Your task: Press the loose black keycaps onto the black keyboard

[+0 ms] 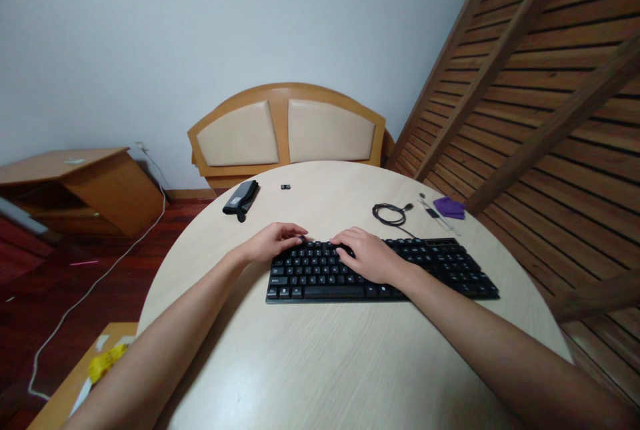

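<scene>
A black keyboard [330,292] lies flat on the round, pale wooden table [310,350]. My left hand [275,241] is over its upper left corner, thumb and index finger close together around a small dark piece at the top row of keys. What that piece is, I cannot make out. My right hand [367,255] rests over the middle of the keyboard, palm down; its fingers reach the top row and the thumb is apart from them, over the keys. Behind the keyboard, a black cable [390,215] is coiled.
Toward the far left of the table are a dark folded pouch [241,198] and a small black item [285,187]. A purple cloth [449,207] and a thin clear strip [440,218] lie at the right. A yellow object [107,363] is on a lower surface at left.
</scene>
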The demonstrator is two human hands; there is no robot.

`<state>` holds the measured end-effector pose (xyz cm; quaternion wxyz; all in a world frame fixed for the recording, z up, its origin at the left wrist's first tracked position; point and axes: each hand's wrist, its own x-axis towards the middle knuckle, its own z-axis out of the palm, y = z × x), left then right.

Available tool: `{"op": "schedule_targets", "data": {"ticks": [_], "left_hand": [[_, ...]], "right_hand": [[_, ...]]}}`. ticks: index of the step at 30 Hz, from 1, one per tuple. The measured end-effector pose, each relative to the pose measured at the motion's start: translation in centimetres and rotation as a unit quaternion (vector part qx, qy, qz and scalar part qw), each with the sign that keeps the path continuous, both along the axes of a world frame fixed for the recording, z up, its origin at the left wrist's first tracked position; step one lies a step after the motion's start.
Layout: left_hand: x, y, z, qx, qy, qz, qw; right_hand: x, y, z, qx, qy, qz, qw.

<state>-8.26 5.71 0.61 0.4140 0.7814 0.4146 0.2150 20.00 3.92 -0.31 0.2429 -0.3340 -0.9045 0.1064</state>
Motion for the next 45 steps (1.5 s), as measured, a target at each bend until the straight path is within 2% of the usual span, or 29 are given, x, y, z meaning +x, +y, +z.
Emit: {"op": "schedule_targets", "data": {"ticks": [5, 8, 16, 24, 40, 45], "left_hand": [[-0.3, 0.1, -0.1, -0.063, -0.047, -0.044, 0.996], [-0.4, 0.2, -0.2, -0.065, -0.042, -0.046, 0.996], [-0.4, 0.0, 0.4, 0.03, 0.021, -0.03, 0.999], [-0.1, -0.4, 1.4, 0.165, 0.098, -0.07, 0.979], [-0.1, -0.3, 0.7, 0.211, 0.147, -0.065, 0.964], [0.1, -0.5, 0.8, 0.176, 0.136, -0.023, 0.975]], "right_hand": [[0.1, 0.1, -0.1, 0.006, -0.003, 0.0, 1.0], [0.1, 0.1, -0.2, 0.007, -0.005, -0.001, 1.0], [0.1, 0.2, -0.3, 0.005, 0.003, 0.002, 1.0], [0.0, 0.0, -0.1, 0.006, -0.004, 0.001, 1.0], [0.0, 0.0, 0.1, -0.002, -0.008, -0.004, 1.0], [0.0, 0.0, 0.1, -0.006, -0.004, -0.008, 1.0]]}}
